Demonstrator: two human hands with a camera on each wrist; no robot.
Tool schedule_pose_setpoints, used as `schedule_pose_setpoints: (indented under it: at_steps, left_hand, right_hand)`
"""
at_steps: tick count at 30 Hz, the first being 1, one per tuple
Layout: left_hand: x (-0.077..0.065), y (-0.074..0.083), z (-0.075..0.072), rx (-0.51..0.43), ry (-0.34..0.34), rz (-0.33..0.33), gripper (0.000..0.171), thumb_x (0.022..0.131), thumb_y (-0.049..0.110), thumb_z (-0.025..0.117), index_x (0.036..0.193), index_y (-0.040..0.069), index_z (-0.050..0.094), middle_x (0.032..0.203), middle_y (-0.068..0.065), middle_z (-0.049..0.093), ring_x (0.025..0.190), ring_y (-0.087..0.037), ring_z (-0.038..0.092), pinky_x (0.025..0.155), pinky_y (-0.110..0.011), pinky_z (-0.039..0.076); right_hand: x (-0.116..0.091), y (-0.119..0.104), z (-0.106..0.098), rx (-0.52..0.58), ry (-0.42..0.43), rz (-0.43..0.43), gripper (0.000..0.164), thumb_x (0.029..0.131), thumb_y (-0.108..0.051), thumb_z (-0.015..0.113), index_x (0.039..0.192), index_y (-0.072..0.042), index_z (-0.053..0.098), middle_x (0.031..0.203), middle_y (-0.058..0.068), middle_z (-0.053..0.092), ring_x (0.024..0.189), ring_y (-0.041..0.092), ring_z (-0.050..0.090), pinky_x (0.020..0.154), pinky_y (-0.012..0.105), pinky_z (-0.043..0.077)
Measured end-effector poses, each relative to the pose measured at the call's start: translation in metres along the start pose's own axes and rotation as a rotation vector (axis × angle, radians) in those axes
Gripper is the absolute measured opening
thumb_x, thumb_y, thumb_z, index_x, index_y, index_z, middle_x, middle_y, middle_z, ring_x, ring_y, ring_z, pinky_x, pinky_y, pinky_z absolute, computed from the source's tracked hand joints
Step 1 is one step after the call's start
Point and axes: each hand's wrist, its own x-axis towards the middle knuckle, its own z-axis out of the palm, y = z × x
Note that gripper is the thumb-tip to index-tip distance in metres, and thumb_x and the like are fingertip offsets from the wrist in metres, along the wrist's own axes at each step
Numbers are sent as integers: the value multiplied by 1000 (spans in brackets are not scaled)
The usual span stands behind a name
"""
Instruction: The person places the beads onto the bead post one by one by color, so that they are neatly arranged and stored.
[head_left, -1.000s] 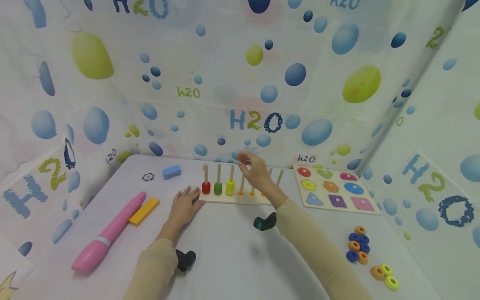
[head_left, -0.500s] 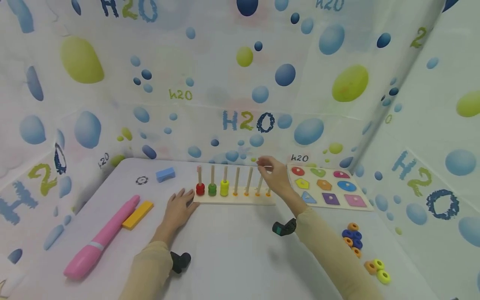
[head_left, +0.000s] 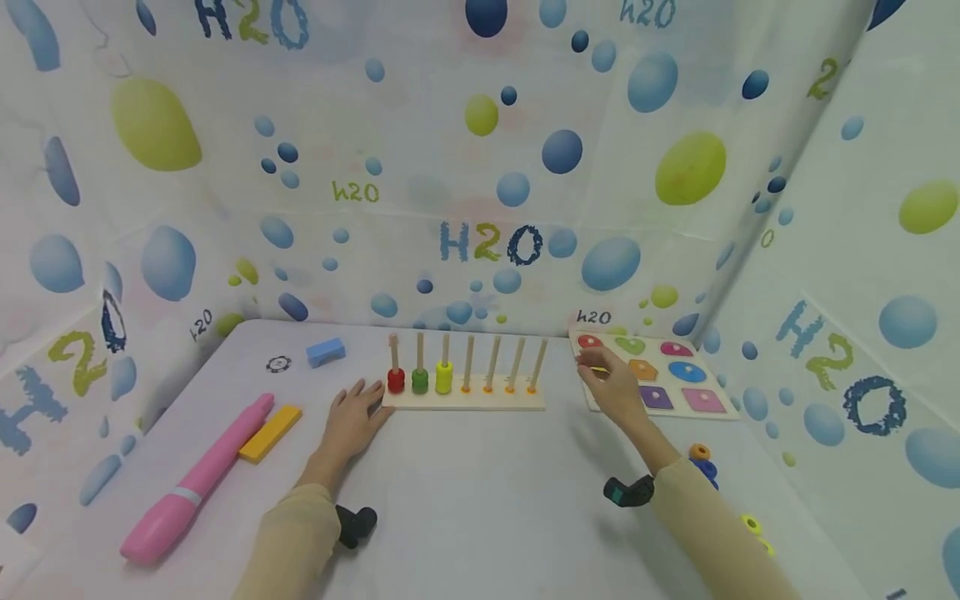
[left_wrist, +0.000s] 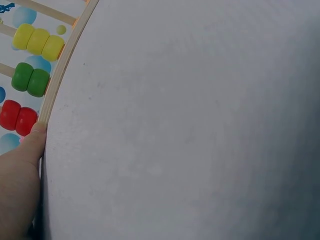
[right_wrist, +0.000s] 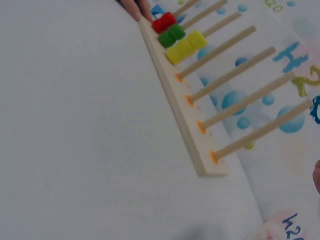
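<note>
A wooden peg board [head_left: 480, 402] bears red rings [head_left: 396, 381], green rings [head_left: 420, 381] and three stacked yellow rings [head_left: 444, 377] on its left pegs; its other pegs [right_wrist: 245, 102] are bare. My left hand [head_left: 354, 421] rests on the table at the board's left end, thumb [left_wrist: 34, 142] touching the wood beside the red rings. My right hand [head_left: 617, 390], fingers loosely bent and nothing visible in them, is over the left part of a shape puzzle board [head_left: 697, 408], partly hiding its shapes.
Loose orange, blue and yellow rings [head_left: 751, 523] lie at the right, partly behind the right sleeve [head_left: 720, 533]. On the left are a pink hammer-like toy [head_left: 195, 492], an orange block [head_left: 271, 433], a blue block [head_left: 326, 352] and a patterned disc [head_left: 279, 364]. Printed cloth walls [head_left: 420, 275] surround the table.
My right hand has moved right, from over the middle pegs past the last peg to the puzzle board. The left hand stays at the peg board's end. The head view has shifted slightly.
</note>
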Motion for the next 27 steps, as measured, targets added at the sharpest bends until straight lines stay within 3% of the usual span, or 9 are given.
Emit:
schedule_pose_setpoints:
  at_steps: [8,17,21,24,27]
  left_hand:
    - [0,-1,0,-18,-7,4,57,93,34,59,137,-1,46,143,-17,42,137,-41,22,110,-59,9]
    - [0,1,-1,-16,-3,9,56,93,33,60,136,-1,47,142,-18,43,136,-42,23,110,-60,10]
    - [0,3,-2,-16,-6,6,57,93,32,60,136,-2,47,142,-19,43,136,-43,23,110,-60,10]
    - [0,4,-2,-10,-9,1,57,93,33,58,136,-2,46,142,-19,42,136,-43,22,110,-60,9]
    - [1,4,-1,-7,-15,-1,57,94,34,57,137,-2,46,142,-19,42,137,-42,22,110,-60,9]
  right_hand:
    - [-54,32,-55,-86,4,50,24,90,-7,63,111,2,60,103,13,68,97,29,64,79,14,50]
    - [-114,62,-118,-258,0,242,33,96,-26,57,120,-3,56,110,14,65,101,28,60,79,8,47]
    - [-140,70,-141,-345,1,299,33,96,-25,56,121,-3,55,110,14,66,103,31,60,75,4,45]
    - [-158,74,-152,-389,-7,363,32,95,-22,57,120,-2,55,110,17,66,103,34,59,78,20,53]
    - [-174,77,-160,-409,-42,456,35,96,-23,55,121,1,53,113,23,63,106,38,57,83,43,52]
